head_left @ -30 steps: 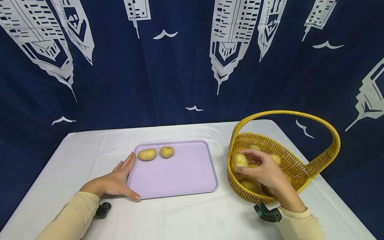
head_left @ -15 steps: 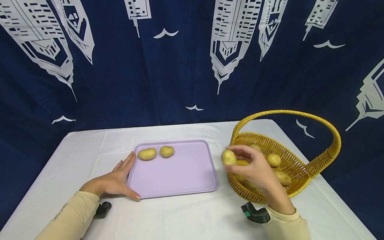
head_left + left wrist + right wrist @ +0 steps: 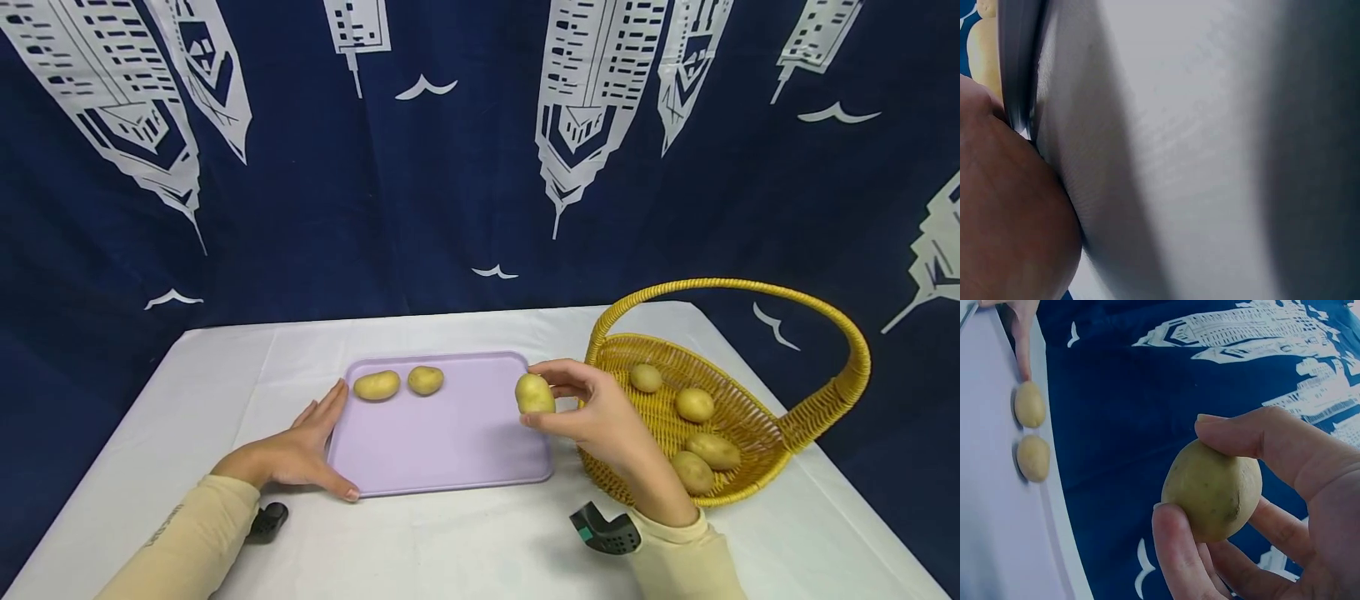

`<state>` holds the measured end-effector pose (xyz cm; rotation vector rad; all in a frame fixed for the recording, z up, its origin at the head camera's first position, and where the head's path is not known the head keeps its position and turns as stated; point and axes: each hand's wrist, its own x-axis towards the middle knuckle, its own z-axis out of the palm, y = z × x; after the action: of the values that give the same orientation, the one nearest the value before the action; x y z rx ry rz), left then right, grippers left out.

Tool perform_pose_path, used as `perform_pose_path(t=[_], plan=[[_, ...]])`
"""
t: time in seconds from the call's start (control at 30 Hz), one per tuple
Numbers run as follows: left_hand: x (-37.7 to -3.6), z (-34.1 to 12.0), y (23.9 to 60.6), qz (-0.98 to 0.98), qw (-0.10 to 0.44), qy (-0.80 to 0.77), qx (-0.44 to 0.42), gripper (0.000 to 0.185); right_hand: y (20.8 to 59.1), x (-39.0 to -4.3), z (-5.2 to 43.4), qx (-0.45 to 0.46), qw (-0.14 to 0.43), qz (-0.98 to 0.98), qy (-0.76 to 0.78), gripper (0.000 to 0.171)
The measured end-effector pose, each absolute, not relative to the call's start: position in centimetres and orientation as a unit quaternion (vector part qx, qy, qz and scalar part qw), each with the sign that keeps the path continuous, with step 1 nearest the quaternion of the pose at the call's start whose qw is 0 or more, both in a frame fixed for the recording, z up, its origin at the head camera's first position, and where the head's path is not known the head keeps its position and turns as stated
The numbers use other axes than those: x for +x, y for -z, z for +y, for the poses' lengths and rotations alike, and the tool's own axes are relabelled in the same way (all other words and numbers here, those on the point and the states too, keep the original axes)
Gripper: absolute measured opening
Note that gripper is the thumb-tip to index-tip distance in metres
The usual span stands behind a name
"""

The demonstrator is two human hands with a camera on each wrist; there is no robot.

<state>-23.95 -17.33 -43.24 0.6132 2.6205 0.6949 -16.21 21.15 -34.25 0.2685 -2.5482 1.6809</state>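
The right hand pinches a potato between thumb and fingertips, holding it in the air just over the right edge of the lilac tray. Seen from the right wrist, the potato sits with a fingertip on its top and another below it, the palm behind. From the head view its long axis stands roughly upright.

The tray's middle and near half are bare, open room beside the held potato. Two potatoes lie side by side along the tray's far edge, toward its left corner, long axes running along that edge. The left hand lies flat with straight, relaxed fingers against the tray's left edge, thumb at the near left corner, gripping nothing; the left wrist view shows only blurred desk cloth and part of the hand.

To the right of the tray, close to its edge, stands a yellow wicker basket with a tall arched handle; four potatoes lie inside it.

The tray rests on a desk under a white cloth, with bare cloth around it. Beyond the tray hangs a dark blue curtain printed with white towers and birds.
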Motion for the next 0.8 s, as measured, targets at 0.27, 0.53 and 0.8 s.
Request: perform_pose_path(t=[0.27, 0.53, 0.8], plan=[[-24.0, -17.3, 43.3, 0.927, 0.184, -0.25, 0.21, 0.153, 35.1, -17.7, 19.1, 0.084, 0.017, -0.839, -0.537, 0.051], [-24.1, -17.4, 43.3, 0.928, 0.18, -0.248, 0.212, 0.153, 36.7, -19.5, 17.5, 0.069, -0.001, -0.825, -0.561, 0.051], [-24.1, -17.3, 43.5, 0.928, 0.187, -0.25, 0.203, 0.154, 38.2, -20.6, 16.1, 0.024, -0.006, -0.813, -0.582, 0.051]])
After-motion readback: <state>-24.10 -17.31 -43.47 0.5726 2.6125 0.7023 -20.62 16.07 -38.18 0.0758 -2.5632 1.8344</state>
